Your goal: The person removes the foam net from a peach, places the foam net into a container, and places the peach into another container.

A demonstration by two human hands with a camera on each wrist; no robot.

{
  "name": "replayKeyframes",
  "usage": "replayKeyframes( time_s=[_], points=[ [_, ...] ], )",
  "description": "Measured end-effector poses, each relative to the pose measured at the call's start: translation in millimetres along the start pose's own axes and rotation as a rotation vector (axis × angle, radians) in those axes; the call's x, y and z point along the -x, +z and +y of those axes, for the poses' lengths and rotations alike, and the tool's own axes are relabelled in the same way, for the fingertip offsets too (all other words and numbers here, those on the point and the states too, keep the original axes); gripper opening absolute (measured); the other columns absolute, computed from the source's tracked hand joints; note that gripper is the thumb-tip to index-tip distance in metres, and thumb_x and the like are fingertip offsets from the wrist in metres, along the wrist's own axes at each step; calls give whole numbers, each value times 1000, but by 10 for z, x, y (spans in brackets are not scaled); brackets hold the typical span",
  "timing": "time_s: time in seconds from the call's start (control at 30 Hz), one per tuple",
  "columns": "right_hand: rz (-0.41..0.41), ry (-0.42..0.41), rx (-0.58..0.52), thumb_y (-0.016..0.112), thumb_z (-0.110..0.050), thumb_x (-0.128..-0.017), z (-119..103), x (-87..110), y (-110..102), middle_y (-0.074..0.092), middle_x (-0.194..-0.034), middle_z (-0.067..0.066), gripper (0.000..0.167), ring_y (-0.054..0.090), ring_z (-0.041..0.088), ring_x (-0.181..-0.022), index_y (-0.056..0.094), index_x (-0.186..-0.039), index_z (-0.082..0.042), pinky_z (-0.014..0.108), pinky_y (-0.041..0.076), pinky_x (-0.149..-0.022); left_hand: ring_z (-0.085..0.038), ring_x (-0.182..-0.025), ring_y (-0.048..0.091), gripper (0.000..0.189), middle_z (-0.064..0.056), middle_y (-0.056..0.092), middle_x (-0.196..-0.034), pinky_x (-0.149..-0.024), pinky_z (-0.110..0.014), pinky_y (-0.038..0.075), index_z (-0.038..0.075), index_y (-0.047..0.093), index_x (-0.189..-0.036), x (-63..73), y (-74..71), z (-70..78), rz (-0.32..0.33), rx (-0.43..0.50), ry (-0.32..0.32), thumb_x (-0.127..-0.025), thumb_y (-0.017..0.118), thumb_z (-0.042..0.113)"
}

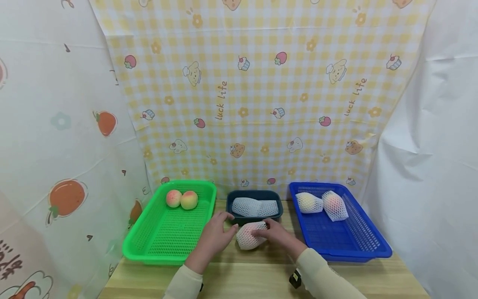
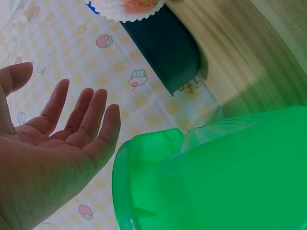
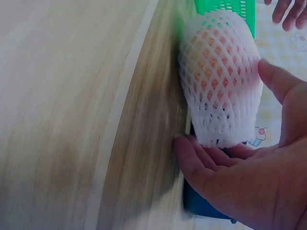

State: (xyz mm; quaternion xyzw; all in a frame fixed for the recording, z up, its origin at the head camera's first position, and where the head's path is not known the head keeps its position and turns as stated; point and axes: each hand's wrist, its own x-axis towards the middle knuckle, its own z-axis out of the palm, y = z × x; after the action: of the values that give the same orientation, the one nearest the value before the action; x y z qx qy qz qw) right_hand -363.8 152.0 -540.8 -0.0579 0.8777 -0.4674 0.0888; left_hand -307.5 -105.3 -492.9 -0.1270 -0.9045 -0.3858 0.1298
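My right hand (image 1: 279, 234) holds a peach in a white foam net (image 1: 249, 237) between thumb and fingers, just in front of the dark green box (image 1: 232, 216). In the right wrist view the thumb lies against the side of the foam net (image 3: 223, 79), with the fingers by its gathered end. Pink and orange skin shows through the mesh. My left hand (image 1: 216, 233) is to the left of the wrapped peach, its fingers loosely spread and holding nothing. The left wrist view shows the palm of that hand (image 2: 62, 129) beside the green basket (image 2: 216, 177).
Two bare peaches (image 1: 181, 199) sit at the back of the green basket on the left. White foam nets (image 1: 254, 207) lie in the dark box. In the blue basket (image 1: 325, 236) on the right are two net-wrapped fruits (image 1: 335, 206). A patterned cloth (image 1: 257, 95) hangs behind the wooden table (image 1: 246, 278).
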Motion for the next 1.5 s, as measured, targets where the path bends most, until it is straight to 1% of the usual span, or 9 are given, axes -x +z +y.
replayKeyframes(
  time_s=[0.17, 0.3, 0.53, 0.77, 0.9, 1.1, 1.23, 1.4, 1.5],
  points=[
    [-116, -45, -41, 89, -43, -94, 27, 10, -8, 71, -133, 9, 68, 65, 28, -119, 61, -145, -8, 59, 51, -109, -34, -123, 68, 27, -9, 68, -130, -102, -55, 58, 10, 75, -122, -3, 11, -20, -3, -8, -2, -102, 79, 28],
    [-184, -90, -72, 89, -37, -95, 73, 7, 6, 73, -125, 6, 59, 67, 25, -112, 64, -140, -9, 50, 56, -100, -37, -123, 68, 27, -11, 69, -129, -101, -57, 58, 10, 75, -121, 10, 8, -32, -3, -1, 10, -102, 79, 28],
    [-198, -139, -110, 91, -27, -93, 87, 40, 54, 72, -120, 7, 53, 68, 23, -109, 60, -131, -6, 43, 57, -96, -38, -122, 68, 24, -11, 69, -128, -101, -56, 58, 11, 75, -120, 19, 12, -20, -6, 4, 15, -102, 78, 27],
    [-230, -190, -147, 88, -20, -93, 125, 32, 133, 70, -127, 9, 60, 67, 25, -112, 58, -145, -10, 42, 56, -96, -36, -121, 67, 23, -14, 69, -128, -99, -56, 58, 12, 74, -121, 28, 15, -12, -21, 2, 11, -103, 77, 27],
    [-247, -201, -153, 86, -17, -93, 109, 36, 145, 71, -124, 8, 60, 67, 24, -110, 58, -145, -9, 40, 57, -95, -37, -121, 67, 23, -13, 69, -127, -99, -56, 58, 12, 74, -121, 27, 16, 1, -27, 5, 5, -103, 77, 26],
    [-220, -147, -189, 83, -15, -93, 57, 84, 147, 68, -126, 11, 60, 66, 26, -110, 54, -145, -4, 42, 56, -96, -34, -119, 68, 22, -10, 70, -124, -99, -55, 58, 12, 74, -120, 23, 9, 6, -18, 4, 14, -103, 77, 25],
    [-140, -144, -212, 82, -16, -92, 3, 145, 104, 67, -131, 14, 65, 65, 28, -114, 53, -148, -1, 43, 55, -99, -34, -119, 69, 23, -8, 70, -124, -99, -54, 59, 11, 75, -121, 27, 9, -5, -11, 3, 9, -103, 78, 26],
    [-62, -142, -369, 80, -15, -94, -99, 276, -53, 63, -139, 20, 70, 64, 27, -117, 47, -153, 4, 42, 57, -97, -37, -121, 68, 25, -7, 70, -125, -99, -55, 59, 10, 75, -122, 28, -21, 2, -4, 30, 13, -104, 78, 27],
    [-81, -153, -468, 78, -15, -98, -158, 363, -180, 60, -142, 23, 70, 64, 27, -118, 42, -156, 4, 43, 58, -99, -37, -119, 69, 22, -7, 71, -123, -97, -56, 59, 11, 75, -120, 25, -55, 7, 8, 63, 45, -104, 78, 26]
  ],
)
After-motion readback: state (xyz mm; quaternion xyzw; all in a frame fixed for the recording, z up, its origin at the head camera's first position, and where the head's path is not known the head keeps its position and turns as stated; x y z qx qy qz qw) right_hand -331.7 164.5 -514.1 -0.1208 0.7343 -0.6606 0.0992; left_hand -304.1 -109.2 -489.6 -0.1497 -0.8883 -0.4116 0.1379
